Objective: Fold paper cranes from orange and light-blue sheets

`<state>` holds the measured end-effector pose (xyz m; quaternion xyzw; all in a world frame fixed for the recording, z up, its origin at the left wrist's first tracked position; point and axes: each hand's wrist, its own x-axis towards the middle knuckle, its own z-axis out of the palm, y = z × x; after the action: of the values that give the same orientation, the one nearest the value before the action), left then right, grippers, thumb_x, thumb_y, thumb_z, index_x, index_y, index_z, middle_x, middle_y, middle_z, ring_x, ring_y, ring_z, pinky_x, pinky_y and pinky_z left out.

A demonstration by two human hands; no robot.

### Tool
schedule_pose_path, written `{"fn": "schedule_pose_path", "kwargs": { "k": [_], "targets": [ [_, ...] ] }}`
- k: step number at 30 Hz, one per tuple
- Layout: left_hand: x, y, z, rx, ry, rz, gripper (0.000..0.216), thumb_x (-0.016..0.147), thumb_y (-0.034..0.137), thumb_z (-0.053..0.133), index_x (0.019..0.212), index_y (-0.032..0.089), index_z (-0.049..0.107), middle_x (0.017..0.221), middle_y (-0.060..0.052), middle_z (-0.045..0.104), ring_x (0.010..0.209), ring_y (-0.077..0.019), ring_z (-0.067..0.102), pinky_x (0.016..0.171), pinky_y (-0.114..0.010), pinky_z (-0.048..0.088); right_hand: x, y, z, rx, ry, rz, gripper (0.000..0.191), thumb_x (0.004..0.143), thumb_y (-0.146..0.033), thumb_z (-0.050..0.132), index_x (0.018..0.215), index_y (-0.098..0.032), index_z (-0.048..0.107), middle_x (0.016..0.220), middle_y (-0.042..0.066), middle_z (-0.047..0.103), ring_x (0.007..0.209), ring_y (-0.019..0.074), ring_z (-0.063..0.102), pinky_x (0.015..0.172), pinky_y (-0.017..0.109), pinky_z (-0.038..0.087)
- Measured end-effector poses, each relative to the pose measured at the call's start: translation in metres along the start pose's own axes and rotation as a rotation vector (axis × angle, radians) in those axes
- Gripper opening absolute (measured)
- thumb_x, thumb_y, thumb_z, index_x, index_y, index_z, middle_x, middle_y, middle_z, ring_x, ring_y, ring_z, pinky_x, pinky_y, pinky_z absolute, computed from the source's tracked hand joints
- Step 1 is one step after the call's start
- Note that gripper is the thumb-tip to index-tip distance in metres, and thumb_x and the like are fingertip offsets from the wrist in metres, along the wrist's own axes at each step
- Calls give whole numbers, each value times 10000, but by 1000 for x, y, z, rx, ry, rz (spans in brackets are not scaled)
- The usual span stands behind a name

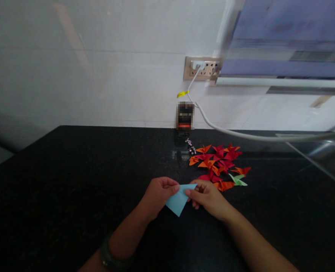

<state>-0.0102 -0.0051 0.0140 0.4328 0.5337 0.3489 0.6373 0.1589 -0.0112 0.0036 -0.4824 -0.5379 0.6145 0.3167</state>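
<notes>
A folded light blue paper [178,201], triangular with its point toward me, hangs just above the black countertop [56,189]. My left hand [158,195] pinches its upper left edge with fingers closed. My right hand [208,197] pinches its upper right corner, also closed. A dark band sits on my left wrist [108,257]. Just beyond my right hand lies a pile of several folded paper shapes [218,163] in red and orange, with one pale green piece [238,181] at its near right edge.
A small dark object with an orange stripe [185,116] stands against the white tiled wall. A white cable [227,130] runs from a wall socket [202,68] off to the right. A blue-grey shelf or window frame [283,45] overhangs the upper right.
</notes>
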Motion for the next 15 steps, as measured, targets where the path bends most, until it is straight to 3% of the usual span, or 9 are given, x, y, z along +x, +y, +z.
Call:
{"fn": "schedule_pose_path", "kwargs": {
  "k": [8,15],
  "targets": [
    [1,-3,-2,193,-75,-12,252,634,360,595,662,110,593,537,19,521,478,-85,421,473,-219,306,1,2,1,61,-2,-2,255,690,-366,598,651,-133,502,528,-36,560,353,26,413,362,153,297],
    [2,-6,-3,204,-110,-1,262,645,380,581,645,117,574,525,26,499,472,-82,406,464,-215,294,2,5,1,25,13,-16,230,689,-344,598,654,-140,499,529,-42,549,360,27,409,363,155,291]
  ]
}}
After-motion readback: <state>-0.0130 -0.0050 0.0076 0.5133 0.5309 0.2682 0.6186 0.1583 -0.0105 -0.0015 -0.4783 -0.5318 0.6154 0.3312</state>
